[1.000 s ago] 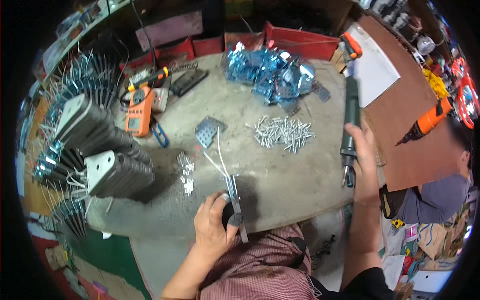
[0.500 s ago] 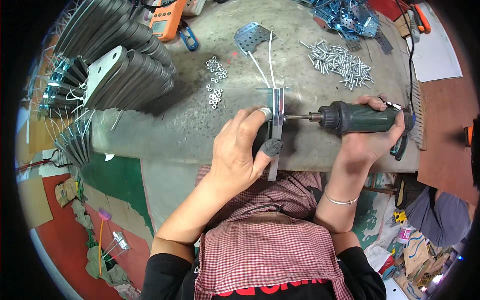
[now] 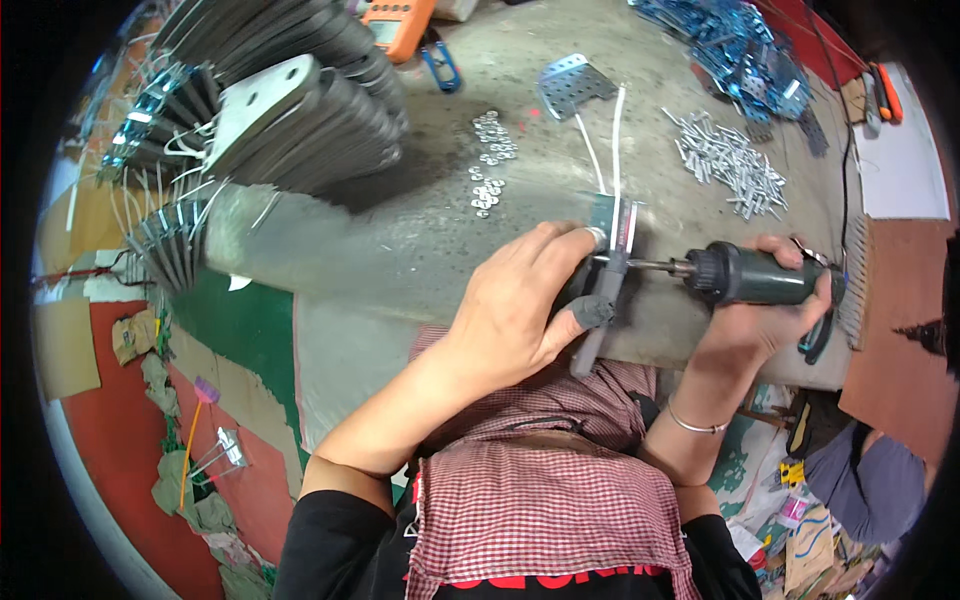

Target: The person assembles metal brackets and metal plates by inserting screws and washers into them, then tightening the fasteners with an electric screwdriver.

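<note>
My left hand (image 3: 525, 300) grips a narrow grey metal plate assembly (image 3: 592, 340) edge-on, with dark coverings on the thumb tip and a pale one on a finger. Two white wires (image 3: 617, 140) run up from the assembly's far end. Wrapped around a dark green electric screwdriver (image 3: 765, 275), my right hand (image 3: 765, 325) holds it level from the right. Its bit meets the side of the assembly near the left fingertips; the screw there is too small to make out.
Loose nuts (image 3: 490, 165) lie left of the wires, and a pile of screws (image 3: 730, 165) lies to the right. A perforated bracket (image 3: 575, 85) sits beyond. Stacked grey plates (image 3: 310, 120) stand at left. Blue metal brackets (image 3: 735, 50) are heaped at the far right.
The whole view has shifted, so the table and its things appear further right. The plate assembly now leans more, its near end to the left. Both hands keep their holds.
</note>
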Demonstrator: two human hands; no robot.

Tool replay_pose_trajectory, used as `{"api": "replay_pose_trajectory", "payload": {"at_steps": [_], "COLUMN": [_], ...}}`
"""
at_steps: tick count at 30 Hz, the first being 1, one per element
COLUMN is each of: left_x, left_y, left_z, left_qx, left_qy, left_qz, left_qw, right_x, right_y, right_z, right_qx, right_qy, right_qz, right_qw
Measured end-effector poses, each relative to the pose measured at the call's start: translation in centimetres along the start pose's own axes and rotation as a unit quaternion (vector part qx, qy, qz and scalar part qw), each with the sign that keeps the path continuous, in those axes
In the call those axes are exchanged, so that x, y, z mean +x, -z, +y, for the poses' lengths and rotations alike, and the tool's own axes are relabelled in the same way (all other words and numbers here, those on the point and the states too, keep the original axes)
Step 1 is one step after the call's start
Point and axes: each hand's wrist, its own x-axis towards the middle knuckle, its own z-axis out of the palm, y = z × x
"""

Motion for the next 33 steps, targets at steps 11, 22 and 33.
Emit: {"api": "replay_pose_trajectory", "payload": {"at_steps": [11, 22, 33], "left_x": [3.8, 3.1, 1.1], "left_y": [7.1, 5.4, 0.9], "left_z": [-2.6, -0.4, -0.3], "left_qx": [0.502, 0.152, -0.116], "left_qy": [-0.057, -0.034, 0.081], "left_qz": [-0.245, -0.121, 0.022], "left_qw": [0.828, 0.980, 0.990], "right_x": [0.3, 0.4, 0.1], "right_y": [0.5, 1.3, 0.2], "right_z": [-0.1, -0.1, 0.0], "right_qx": [0.029, -0.018, 0.065], "right_qy": [-0.025, -0.015, -0.005], "right_qz": [-0.012, -0.030, -0.032], "right_qw": [0.999, 0.999, 0.997]}}
